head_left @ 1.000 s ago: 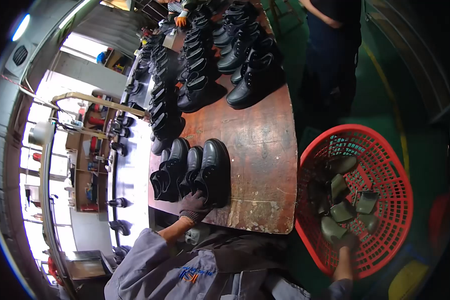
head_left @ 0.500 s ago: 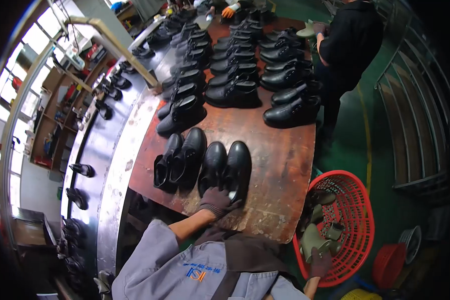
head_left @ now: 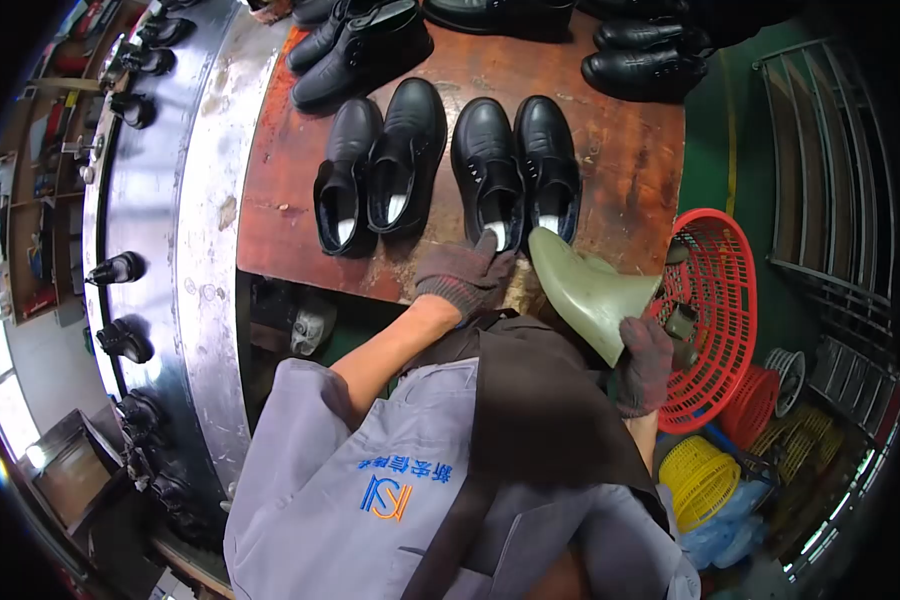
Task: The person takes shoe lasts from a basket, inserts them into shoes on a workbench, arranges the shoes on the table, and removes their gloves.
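In my right hand is an olive-green shoe last, gripped at its thick end, its toe close to the heel of the right-hand black shoe. My gloved left hand is closed at the heel of the black leather shoe beside it, a finger at the rim of its opening. Both shoes stand with toes pointing away, pale insoles showing inside. Another pair, a left shoe and a right shoe, stands to their left on the worn wooden table.
A red plastic basket with more green lasts stands right of the table. Several black shoes line the table's far side. A metal-topped bench with small shoes runs along the left. Yellow baskets sit at lower right.
My right hand has come up out of the red basket with a shoe last and moved left to the table edge. My view has tilted down. My left hand stays by the shoes.
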Demonstrator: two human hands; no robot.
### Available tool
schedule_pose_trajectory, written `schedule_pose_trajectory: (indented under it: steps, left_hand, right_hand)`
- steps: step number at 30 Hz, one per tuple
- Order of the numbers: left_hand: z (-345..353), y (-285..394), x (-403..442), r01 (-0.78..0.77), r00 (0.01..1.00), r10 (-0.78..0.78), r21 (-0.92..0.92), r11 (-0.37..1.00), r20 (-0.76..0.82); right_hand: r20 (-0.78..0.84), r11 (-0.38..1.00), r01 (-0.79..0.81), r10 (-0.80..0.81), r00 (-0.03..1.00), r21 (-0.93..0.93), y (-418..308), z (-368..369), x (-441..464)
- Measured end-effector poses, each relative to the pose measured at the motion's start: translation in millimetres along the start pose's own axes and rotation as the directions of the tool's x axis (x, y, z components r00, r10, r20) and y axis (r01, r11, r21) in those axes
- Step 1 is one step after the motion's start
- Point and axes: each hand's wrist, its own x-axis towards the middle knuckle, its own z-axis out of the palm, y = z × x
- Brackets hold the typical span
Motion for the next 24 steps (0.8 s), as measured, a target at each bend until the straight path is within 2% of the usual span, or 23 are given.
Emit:
schedule_pose_trajectory:
  steps: [1, 3, 4, 5, 7, 9, 10, 12, 13, 14, 18, 19, 21, 23, 24]
  left_hand:
    - [2.1, -5.1, 1.7, -0.056, 0.998, 0.057, -0.017, 0.998, 0.04]
    - [9.1, -16.1, 8.7, -0.177, 0.978, 0.181, -0.051, 0.983, 0.104]
    - [12.9, -21.3, 9.6, -0.165, 0.98, 0.174, -0.097, 0.981, 0.094]
    - [19.8, -28.0, 10.2, -0.227, 0.968, 0.237, -0.11, 0.968, 0.083]
    - [31.3, -42.8, 14.0, -0.353, 0.93, 0.362, -0.122, 0.928, 0.057]
    - [36.7, -43.0, 17.7, -0.382, 0.912, 0.391, -0.095, 0.919, 0.12]
    - [35.3, -43.2, 22.5, -0.394, 0.905, 0.401, -0.076, 0.916, 0.143]
    - [22.8, -38.5, 15.1, -0.346, 0.933, 0.357, -0.168, 0.923, 0.037]
    - [18.3, -38.4, 14.4, -0.325, 0.944, 0.33, -0.217, 0.921, -0.015]
    - [25.5, -41.2, 15.0, -0.396, 0.918, 0.384, -0.202, 0.896, -0.094]
    - [20.8, -38.1, 16.9, -0.323, 0.943, 0.334, -0.244, 0.914, 0.004]
    - [19.8, -36.3, 15.3, -0.318, 0.942, 0.334, -0.281, 0.906, 0.011]
    - [9.3, -40.3, 31.7, -0.304, 0.949, 0.314, -0.315, 0.899, -0.022]
    - [5.8, -36.1, 24.2, -0.249, 0.964, 0.265, -0.375, 0.893, -0.008]
    - [-0.1, -32.7, 23.5, -0.151, 0.973, 0.206, -0.382, 0.912, 0.107]
  right_hand:
    - [0.023, 0.985, 0.007, -0.003, 1.0, -0.172, -2.1, 9.1, 2.8]
    - [0.071, 0.872, 0.046, -0.013, 0.997, -0.488, -10.8, 34.5, 9.2]
    - [0.142, 0.848, 0.162, -0.103, 0.984, -0.504, -27.9, 65.0, 6.7]
    - [0.253, 0.715, 0.339, -0.228, 0.94, -0.612, -27.0, 79.6, 16.2]
    - [0.505, 0.336, 0.632, -0.393, 0.768, -0.699, -23.4, 106.9, 43.5]
    - [0.481, 0.175, 0.476, -0.014, 0.877, -0.862, -26.6, 147.8, 70.2]
    - [0.444, 0.106, 0.439, 0.024, 0.896, -0.892, -22.9, 161.7, 90.4]
    - [0.363, -0.038, 0.368, 0.102, 0.926, -0.929, -5.7, 182.7, 119.8]
    - [0.403, -0.062, 0.414, 0.133, 0.905, -0.908, -9.9, 189.2, 123.0]
    - [0.432, -0.088, 0.452, 0.176, 0.884, -0.888, -16.4, 190.7, 122.3]
    - [0.547, -0.258, 0.611, 0.281, 0.788, -0.748, -5.2, 207.4, 134.1]
    - [0.45, -0.317, 0.507, 0.239, 0.861, -0.802, 15.9, 213.4, 150.1]
    - [0.38, -0.314, 0.393, 0.104, 0.919, -0.864, 40.3, 222.6, 170.1]
    - [0.457, -0.253, 0.479, 0.144, 0.878, -0.84, 24.1, 229.5, 178.6]
    - [0.481, -0.222, 0.512, 0.179, 0.858, -0.83, 15.8, 221.3, 173.5]
